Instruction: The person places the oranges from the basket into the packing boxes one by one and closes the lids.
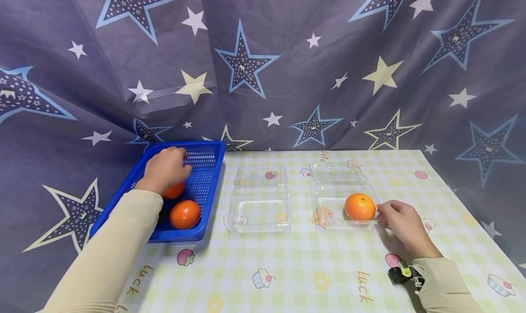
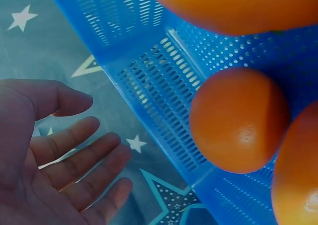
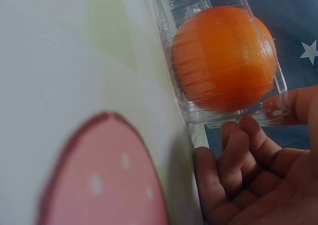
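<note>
Left hand (image 1: 166,168) spread over basket (image 1: 205,185), fingers (image 2: 84,158) loosely extended.

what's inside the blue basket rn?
Two oranges show in the blue perforated plastic basket: one in full view, one partly covered by the left hand. The wrist view shows three.

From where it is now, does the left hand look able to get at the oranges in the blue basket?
Probably yes. The left hand hovers open over the blue basket, directly above one orange; the basket is open-topped and nothing covers the fruit.
</note>
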{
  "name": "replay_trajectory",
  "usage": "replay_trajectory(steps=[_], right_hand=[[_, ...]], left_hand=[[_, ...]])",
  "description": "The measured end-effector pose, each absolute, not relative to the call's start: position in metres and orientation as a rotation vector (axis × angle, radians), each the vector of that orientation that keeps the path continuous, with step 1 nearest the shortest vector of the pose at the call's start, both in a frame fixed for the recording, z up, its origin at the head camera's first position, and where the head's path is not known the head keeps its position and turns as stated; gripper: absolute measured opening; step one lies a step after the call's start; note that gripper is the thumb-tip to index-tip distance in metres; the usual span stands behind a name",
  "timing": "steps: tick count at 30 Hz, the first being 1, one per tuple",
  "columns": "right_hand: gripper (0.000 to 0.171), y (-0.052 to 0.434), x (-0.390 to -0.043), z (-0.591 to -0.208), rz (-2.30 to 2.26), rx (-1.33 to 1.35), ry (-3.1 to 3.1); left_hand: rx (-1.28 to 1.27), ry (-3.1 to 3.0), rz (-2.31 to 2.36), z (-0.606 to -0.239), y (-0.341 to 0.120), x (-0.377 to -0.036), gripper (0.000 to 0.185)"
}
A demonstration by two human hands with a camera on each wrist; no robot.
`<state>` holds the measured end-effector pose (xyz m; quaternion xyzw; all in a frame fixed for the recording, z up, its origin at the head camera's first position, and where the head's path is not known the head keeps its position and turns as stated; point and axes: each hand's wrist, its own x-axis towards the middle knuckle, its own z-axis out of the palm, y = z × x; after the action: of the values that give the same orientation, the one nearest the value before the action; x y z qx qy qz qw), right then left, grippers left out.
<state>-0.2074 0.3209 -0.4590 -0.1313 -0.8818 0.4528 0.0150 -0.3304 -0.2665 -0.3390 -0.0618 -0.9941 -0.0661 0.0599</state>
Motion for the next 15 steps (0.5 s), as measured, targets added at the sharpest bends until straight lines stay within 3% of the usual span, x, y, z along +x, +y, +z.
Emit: replay_trajectory(steps=[15], right_hand=[[0.045,0.32,-0.206,-0.46,1.409,-0.408,-2.738]], left_hand=[[-0.121,-3.07,-0.233,-0.35,-0.278,-0.332,0.05]])
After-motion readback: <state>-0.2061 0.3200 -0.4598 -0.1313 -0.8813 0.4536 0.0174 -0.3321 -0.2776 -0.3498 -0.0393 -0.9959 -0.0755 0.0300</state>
